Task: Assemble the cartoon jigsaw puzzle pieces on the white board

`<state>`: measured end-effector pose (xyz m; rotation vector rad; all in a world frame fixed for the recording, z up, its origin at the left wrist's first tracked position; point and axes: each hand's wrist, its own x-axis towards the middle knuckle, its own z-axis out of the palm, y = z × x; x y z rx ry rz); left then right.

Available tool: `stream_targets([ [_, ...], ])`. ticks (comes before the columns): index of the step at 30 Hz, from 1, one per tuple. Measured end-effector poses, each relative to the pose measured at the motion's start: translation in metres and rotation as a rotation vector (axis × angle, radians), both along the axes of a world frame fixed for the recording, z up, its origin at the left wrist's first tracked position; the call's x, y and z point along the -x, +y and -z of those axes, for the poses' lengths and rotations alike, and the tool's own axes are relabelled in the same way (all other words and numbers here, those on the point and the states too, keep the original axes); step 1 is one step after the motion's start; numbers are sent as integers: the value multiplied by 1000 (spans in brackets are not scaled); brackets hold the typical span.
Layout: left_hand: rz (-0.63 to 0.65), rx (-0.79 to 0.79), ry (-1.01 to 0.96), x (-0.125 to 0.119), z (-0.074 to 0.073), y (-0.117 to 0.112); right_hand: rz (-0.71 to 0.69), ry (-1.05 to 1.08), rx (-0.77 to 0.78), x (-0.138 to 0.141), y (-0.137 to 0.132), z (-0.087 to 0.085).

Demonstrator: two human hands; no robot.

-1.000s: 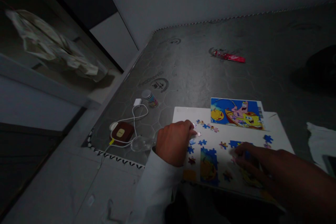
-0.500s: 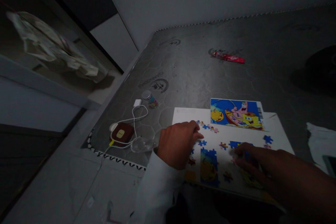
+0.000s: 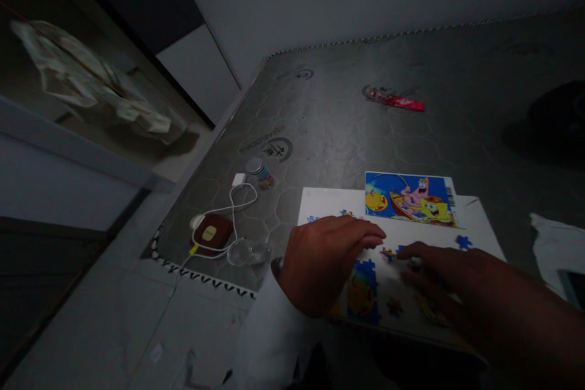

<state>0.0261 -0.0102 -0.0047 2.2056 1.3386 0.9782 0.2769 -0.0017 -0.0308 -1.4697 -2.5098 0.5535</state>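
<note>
Mattress [image 3: 347, 128] top, dark grey with a hexagon pattern, carries a white puzzle board [image 3: 479, 219] holding scattered jigsaw pieces [image 3: 464, 242] and a cartoon picture card [image 3: 409, 198]. Left hand [image 3: 329, 262] lies open over the board, holding nothing visible; right hand [image 3: 439, 274] curves among the pieces, any hold unclear. White cable [image 3: 233, 213], brown pouch [image 3: 212, 234] and small jar [image 3: 261, 173] sit just beside the board.

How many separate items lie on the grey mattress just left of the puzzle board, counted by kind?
Small capped jar: 1
White cable with plug: 1
Brown case with a tan label: 1
Clear glassy object: 1
Total: 4
</note>
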Motion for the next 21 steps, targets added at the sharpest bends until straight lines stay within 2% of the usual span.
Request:
stream_targets([
  [6,27,55,-57,-5,-2,-2,-40,6,20,8,1,3],
  [12,9,-23,-161,-12,-13,-6,-85,-4,-50,24,-2,-11],
  [16,-34,-44,-219,-18,-18,-9,-143,-11,-81,22,-5,-21],
  [21,-107,-41,-208,-19,-15,-9,-168,-6,-122,16,-4,-19],
])
